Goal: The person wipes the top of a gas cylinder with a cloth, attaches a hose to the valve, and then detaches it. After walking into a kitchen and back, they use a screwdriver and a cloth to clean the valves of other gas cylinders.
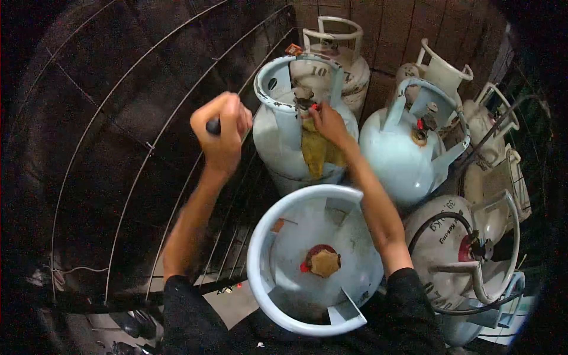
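Far left, the wire rack [118, 148] curves up beside me against the dark. My left hand [222, 133] is raised in front of it, the fist closed tight round a dark handle [213, 125]. Only the butt end pokes out by my thumb, so I cannot tell what is on the other end.

Under my chest the near cylinder [296, 234] stands upright, its collar ring open towards me and a brownish cap [324, 262] on top with red showing beneath.

Just behind it is the middle cylinder [278, 142], pale blue and upright. My right hand [328, 121] reaches in through its collar, fingers pinched shut on the valve [305, 97]. A yellow cloth [316, 151] hangs down the shoulder under my wrist.

To do this well, I reckon I want the cloth up between my fingers and the metal for grip. My wrist should stay low inside the collar, and the body should sit braced against its neighbours so it cannot rock. The raised fist is best kept clear until the pinch feels steady.

Now the writing. An orange tag [294, 49] on the collar rim is too small to read. The cream cylinder [355, 71] at the back shows "10" in dark figures. The blue cylinder [396, 154] to the right shows nothing legible. Far right, the tilted cylinder [438, 236] carries "39" and a word down its side that I cannot make out.
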Motion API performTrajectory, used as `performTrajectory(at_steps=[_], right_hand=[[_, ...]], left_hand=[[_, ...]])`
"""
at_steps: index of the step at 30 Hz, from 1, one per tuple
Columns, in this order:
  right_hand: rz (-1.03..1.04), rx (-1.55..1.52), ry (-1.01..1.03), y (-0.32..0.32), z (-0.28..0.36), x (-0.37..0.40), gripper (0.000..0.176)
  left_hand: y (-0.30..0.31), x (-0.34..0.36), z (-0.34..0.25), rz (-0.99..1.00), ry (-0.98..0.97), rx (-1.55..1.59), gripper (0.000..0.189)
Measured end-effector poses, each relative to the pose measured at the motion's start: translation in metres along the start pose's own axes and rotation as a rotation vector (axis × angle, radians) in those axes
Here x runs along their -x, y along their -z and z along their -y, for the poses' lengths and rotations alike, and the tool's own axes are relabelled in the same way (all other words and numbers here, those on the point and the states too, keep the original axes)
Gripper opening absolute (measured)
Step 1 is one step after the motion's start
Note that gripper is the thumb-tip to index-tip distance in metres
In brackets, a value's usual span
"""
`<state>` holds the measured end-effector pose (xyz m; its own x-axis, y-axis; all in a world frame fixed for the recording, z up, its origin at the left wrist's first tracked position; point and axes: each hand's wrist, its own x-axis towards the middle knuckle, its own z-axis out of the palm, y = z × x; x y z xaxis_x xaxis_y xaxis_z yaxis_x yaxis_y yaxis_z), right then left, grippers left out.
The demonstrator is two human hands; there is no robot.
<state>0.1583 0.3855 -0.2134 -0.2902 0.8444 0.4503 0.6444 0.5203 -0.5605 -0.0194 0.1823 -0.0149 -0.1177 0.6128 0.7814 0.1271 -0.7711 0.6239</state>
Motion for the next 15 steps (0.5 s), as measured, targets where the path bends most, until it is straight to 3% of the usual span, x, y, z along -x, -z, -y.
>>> performTrajectory(at_steps=[2,4,5,7,11,13,15], right_hand=[[-0.073,0.054,-0.015,-0.013,-0.012,-0.006,0.039],[-0.282,-0.156,0.292,-0.012,-0.016,-0.010,0.036],[-0.279,-0.154,0.289,-0.008,-0.011,-0.008,0.036],[-0.118,-0.215,0.088,0.002,-0.002,-0.003,0.032],[-0.122,-0.280,0.080,0.014,0.000,-0.002,0.027],[-0.145,-0.260,0.211,0.018,0.001,-0.002,0.031],[-0.125,-0.268,0.106,0.019,0.005,0.002,0.030]], left_hand=[[0.003,0.017,0.004,0.021,0.060,0.137,0.038],[-0.009,0.029,0.009,-0.053,0.088,0.166,0.038],[-0.012,0.033,0.010,-0.122,0.118,0.187,0.039],[-0.010,0.038,0.014,-0.058,0.155,0.172,0.039],[-0.014,0.046,0.023,0.035,0.152,0.116,0.040],[-0.017,0.047,0.028,0.040,0.157,0.113,0.040],[-0.022,0.048,0.027,0.053,0.174,0.107,0.040]])
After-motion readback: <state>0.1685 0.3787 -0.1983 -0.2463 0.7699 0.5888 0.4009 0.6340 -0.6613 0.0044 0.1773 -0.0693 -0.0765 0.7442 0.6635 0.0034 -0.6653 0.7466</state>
